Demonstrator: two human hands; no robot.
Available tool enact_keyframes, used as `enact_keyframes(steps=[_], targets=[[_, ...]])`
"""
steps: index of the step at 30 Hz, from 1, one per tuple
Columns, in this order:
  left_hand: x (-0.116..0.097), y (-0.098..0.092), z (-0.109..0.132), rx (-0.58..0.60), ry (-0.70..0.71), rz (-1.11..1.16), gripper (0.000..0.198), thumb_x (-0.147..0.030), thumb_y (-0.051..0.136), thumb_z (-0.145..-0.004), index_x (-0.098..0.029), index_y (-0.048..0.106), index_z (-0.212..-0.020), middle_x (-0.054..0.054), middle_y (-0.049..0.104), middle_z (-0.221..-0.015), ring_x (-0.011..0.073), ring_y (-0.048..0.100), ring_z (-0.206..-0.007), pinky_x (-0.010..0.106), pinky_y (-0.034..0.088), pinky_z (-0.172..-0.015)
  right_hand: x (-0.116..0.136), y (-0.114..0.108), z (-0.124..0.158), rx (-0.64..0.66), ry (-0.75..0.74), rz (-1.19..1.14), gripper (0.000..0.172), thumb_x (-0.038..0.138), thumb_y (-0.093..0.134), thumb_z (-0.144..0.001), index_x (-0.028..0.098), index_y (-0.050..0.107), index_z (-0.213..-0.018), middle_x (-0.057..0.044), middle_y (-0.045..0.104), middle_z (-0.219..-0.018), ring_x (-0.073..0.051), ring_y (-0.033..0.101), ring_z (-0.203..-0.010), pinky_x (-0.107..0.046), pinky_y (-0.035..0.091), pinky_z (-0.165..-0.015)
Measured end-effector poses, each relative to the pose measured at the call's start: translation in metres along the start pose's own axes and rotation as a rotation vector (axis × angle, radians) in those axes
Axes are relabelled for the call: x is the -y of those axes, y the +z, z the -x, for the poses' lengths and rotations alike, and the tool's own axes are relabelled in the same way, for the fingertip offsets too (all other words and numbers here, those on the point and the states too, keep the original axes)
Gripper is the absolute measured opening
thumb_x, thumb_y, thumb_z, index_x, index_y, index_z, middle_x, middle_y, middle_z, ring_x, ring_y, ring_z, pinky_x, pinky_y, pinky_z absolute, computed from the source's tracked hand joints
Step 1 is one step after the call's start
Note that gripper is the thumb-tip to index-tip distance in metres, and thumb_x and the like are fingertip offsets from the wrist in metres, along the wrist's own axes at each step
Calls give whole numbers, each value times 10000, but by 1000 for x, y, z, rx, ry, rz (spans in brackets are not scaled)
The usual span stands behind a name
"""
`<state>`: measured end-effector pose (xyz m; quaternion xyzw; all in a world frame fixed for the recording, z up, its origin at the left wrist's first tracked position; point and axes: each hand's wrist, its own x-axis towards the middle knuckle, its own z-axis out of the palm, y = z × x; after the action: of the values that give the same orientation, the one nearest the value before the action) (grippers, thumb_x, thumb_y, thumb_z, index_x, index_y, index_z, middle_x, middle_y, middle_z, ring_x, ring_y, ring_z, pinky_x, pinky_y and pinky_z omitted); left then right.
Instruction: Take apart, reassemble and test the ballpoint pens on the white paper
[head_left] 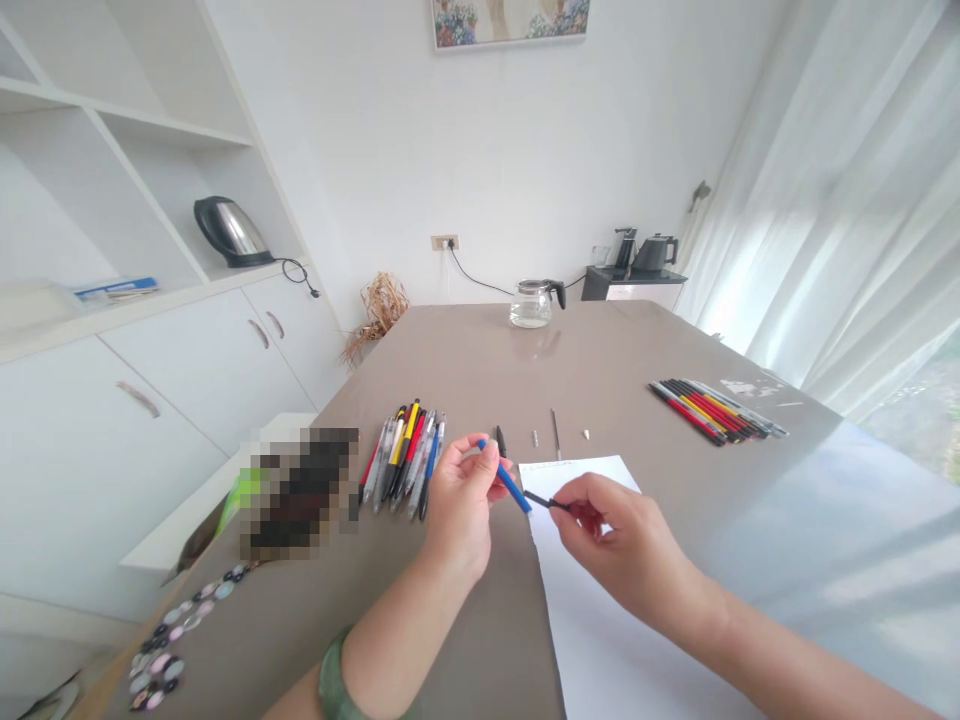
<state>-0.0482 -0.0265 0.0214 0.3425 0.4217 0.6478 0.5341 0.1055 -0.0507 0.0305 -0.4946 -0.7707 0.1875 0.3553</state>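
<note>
Between its thumb and fingers, my left hand [461,515] holds a blue pen barrel [508,480], tilted down to the right. My right hand [619,535] pinches a thin black pen part [541,499] whose tip lies close to the barrel's lower end; I cannot tell whether they touch. A white paper sheet [592,610] lies beneath my right hand. Beyond the hands are a pen refill [556,430], a small clear piece [535,438], a small white cone-shaped tip [586,434] and a black pen-like piece [501,438], partly hidden by my left hand.
Several mixed pens [401,455] lie in a pile at left, and more pens [712,412] are lined up at right. A glass pot [531,305] stands at the table's far end. A beaded string [176,635] and a blurred dark object [304,495] lie near the left edge.
</note>
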Motion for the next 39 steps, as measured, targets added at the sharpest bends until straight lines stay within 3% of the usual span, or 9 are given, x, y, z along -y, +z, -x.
enact_keyframes(steps=[4,8,25,39], targets=[[3,1,0,-25,13,10,310,-362,599,-693,-187,479,-919,-8,572,-695,99,555,-633,219,414,-593,-3,7,10,-7,-215,142,108,177,425,-764,187,462,-663,14,485,-574,-84,401,-496,-208,309,-463],[1,2,2,-35,62,-29,296,-347,590,-705,-181,472,-920,-5,569,-692,107,559,-633,229,422,-590,-5,7,12,-17,-259,177,137,200,425,-789,187,457,-656,17,468,-554,-84,387,-481,-209,291,-456],[-4,6,7,-44,187,-93,261,-316,576,-723,-185,465,-919,-7,576,-676,112,564,-621,243,440,-587,-1,16,10,78,167,-178,116,274,502,-740,197,527,-657,12,583,-604,-108,505,-541,-207,375,-489],[-4,6,7,-37,231,-139,251,-309,567,-731,-187,461,-922,-5,576,-671,120,570,-623,259,451,-596,2,15,9,87,234,-241,128,294,515,-724,197,542,-646,11,597,-596,-108,512,-536,-206,389,-483]])
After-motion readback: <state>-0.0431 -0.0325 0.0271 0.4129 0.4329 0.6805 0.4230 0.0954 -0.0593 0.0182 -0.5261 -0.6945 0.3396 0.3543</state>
